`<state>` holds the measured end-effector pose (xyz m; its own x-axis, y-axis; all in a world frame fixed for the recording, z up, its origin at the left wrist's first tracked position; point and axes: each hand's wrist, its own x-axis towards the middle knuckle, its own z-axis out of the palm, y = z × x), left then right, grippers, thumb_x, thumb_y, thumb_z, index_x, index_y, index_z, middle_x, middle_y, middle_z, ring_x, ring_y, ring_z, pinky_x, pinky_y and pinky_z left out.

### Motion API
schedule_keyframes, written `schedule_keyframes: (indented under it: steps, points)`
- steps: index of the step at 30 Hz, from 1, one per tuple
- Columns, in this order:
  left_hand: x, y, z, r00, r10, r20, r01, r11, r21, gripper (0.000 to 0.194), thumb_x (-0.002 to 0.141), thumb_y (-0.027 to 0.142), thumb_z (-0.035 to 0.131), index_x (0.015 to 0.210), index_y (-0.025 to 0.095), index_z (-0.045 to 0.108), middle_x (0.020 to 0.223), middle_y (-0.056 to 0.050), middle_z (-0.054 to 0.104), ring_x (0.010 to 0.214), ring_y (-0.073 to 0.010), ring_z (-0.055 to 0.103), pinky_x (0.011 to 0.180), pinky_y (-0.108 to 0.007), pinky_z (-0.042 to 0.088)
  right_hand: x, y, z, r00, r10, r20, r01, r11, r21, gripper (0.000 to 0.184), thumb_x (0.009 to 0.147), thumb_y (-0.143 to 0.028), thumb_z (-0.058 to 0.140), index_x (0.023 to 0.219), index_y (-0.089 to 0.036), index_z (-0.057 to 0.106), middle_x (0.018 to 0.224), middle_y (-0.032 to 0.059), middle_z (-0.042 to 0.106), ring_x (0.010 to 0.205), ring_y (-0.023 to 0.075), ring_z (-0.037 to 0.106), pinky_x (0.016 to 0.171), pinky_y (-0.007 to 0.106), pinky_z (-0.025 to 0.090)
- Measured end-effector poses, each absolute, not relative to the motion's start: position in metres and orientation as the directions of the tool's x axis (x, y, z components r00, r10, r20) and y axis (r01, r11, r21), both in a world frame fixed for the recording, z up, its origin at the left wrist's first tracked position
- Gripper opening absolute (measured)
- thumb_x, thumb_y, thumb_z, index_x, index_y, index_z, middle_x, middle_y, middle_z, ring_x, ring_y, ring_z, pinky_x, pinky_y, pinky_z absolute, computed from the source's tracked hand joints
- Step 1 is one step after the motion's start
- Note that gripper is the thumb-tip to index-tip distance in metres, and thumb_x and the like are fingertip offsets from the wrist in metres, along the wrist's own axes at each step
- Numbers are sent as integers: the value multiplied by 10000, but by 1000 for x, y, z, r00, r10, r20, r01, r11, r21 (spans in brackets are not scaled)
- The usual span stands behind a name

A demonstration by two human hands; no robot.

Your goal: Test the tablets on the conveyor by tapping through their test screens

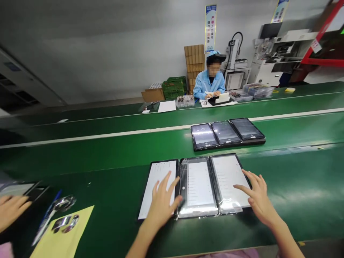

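Note:
Three tablets with lit screens lie side by side on the green bench before me. My left hand (162,200) is spread over the left tablet (146,200), its fingers apart and nothing in them. The middle tablet (200,182), in a clear film, shows a white list on its screen. At the right tablet (224,172), my right hand (259,197) reaches in from the right edge with fingers stretched out. One of its fingertips is over the screen; whether it touches cannot be told.
Three more tablets (227,133) rest on a black tray beyond. At left lie a yellow sheet (73,233), a pen (41,229) and crumpled clear plastic; another person's hand (13,209) is over a tablet there. A co-worker in blue (202,84) sits across the bench.

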<state>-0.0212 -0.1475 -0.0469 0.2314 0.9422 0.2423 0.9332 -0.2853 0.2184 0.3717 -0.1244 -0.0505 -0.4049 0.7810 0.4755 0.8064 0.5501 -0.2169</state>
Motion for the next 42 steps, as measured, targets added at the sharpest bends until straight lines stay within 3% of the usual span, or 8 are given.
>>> schedule_keyframes:
  steps: [4,9,16,20,26,34,38,42]
  points:
    - [-79,-76,-26,297,945,135,899,-324,294,522,994,482,323,1426,215,445,1639,-131,106,1413,-305,368,1077,-478,416,374,-122,-50,-377,773,510,798,551,-245,749,984,-624,27,1194,-313,675,1491,88,311,1290,373,353,1057,692,245]
    - [-96,-50,-20,382,923,54,905,-385,182,557,984,484,355,1463,201,383,1628,-149,156,1367,-317,437,1063,-490,421,364,-126,-49,-377,763,525,790,561,-248,666,999,-599,84,1263,-304,620,1478,104,318,1277,366,362,1043,691,257]
    - [-97,-106,-18,474,870,135,875,-482,39,514,997,419,370,1467,210,382,1537,-143,391,1261,-250,536,1009,-408,421,362,-133,-46,-384,772,506,783,563,-265,630,1004,-583,115,1305,-300,591,1486,107,308,1277,360,349,1062,662,258]
    - [-92,-140,-20,463,829,315,879,-475,-41,419,994,369,400,1367,213,511,1368,-121,580,1104,-228,611,918,-377,412,356,-130,-50,-405,784,471,788,560,-256,601,1015,-553,131,1307,-293,588,1473,114,331,1288,341,347,1080,645,246]
    - [-46,-168,-33,329,863,383,930,-366,25,337,976,368,434,1171,232,673,1041,-89,667,936,-216,612,830,-364,382,341,-128,-58,-454,809,373,829,537,-155,387,1006,-447,366,1198,-306,671,1471,115,355,1293,352,321,1073,654,234]
    - [-2,-172,-56,212,942,261,957,-255,141,453,910,559,503,1300,358,619,1196,-119,563,1093,-301,503,914,-459,314,348,-130,-58,-412,801,435,860,499,-104,401,1009,-408,334,1224,-286,649,1463,140,332,1253,356,376,1055,678,247]
    - [-8,-183,-63,-40,953,299,982,-18,186,643,920,651,374,1437,285,485,1186,-150,545,1080,-316,486,923,-490,305,358,-131,-62,-382,797,468,867,484,-117,410,1009,-387,313,1245,-262,625,1452,140,344,1245,353,394,1062,668,253]
    - [-20,-194,-66,-388,845,368,918,320,232,631,971,544,289,1486,197,401,1248,-179,563,1086,-339,473,923,-529,295,366,-131,-69,-374,806,458,874,472,-117,401,1002,-380,332,1287,-264,589,1448,134,351,1259,356,384,1060,662,266]
